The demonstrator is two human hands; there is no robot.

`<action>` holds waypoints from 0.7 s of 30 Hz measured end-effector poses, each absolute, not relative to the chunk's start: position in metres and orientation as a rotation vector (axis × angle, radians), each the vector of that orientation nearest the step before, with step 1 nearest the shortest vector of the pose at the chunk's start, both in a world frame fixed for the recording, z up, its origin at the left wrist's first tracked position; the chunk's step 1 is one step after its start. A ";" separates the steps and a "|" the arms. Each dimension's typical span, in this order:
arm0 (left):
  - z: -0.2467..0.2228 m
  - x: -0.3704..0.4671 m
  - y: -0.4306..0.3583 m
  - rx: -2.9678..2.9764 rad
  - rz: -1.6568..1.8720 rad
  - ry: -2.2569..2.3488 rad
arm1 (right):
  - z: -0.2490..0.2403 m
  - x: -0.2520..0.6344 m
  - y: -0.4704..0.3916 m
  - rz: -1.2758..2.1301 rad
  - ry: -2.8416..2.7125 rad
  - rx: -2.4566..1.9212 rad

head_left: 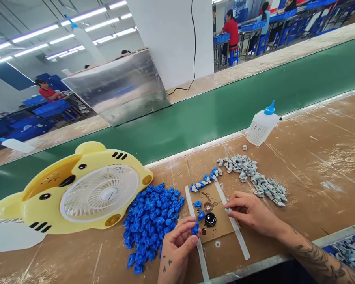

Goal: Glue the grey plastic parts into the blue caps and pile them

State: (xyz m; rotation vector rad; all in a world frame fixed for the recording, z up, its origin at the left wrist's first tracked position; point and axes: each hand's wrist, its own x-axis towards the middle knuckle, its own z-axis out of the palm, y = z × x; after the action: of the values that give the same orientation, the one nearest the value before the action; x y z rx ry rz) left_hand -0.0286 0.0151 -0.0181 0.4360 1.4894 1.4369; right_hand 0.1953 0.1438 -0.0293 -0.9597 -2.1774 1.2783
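The left hand's (pixel 177 245) fingers clamp 1 knobbly blue piece (pixel 195 228). The right hand's (pixel 250 209) fingers pinch 1 grey piece (pixel 227 209), mostly hidden. Glossy dark liquid (pixel 208 221) lies between.

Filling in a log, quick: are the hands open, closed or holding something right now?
Left hand: closed, holding a small blue piece.
Right hand: closed, pinching what looks like a small grey piece.

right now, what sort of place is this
Most likely a factory assembly workshop: a long green strip, perhaps a conveyor belt, runs past the workbench, piles of small blue parts and grey parts lie on it, and other people sit at tables beyond.
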 end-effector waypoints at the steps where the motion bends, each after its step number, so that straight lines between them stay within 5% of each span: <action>1: -0.019 -0.030 0.013 0.426 1.423 1.469 | -0.032 0.195 0.142 1.259 -2.177 -0.938; 9: -0.024 -0.031 0.010 0.453 1.335 1.533 | -0.047 0.203 0.144 0.833 -2.296 -0.632; 21: -0.047 -0.017 0.019 1.612 1.071 1.961 | -0.051 0.198 0.142 0.676 -2.213 -0.625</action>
State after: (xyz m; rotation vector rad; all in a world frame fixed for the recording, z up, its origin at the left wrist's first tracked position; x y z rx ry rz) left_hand -0.0165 0.0189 -0.0472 1.6119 1.9612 1.0713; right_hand 0.1975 0.1419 -0.0512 -0.6251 -2.2134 0.6756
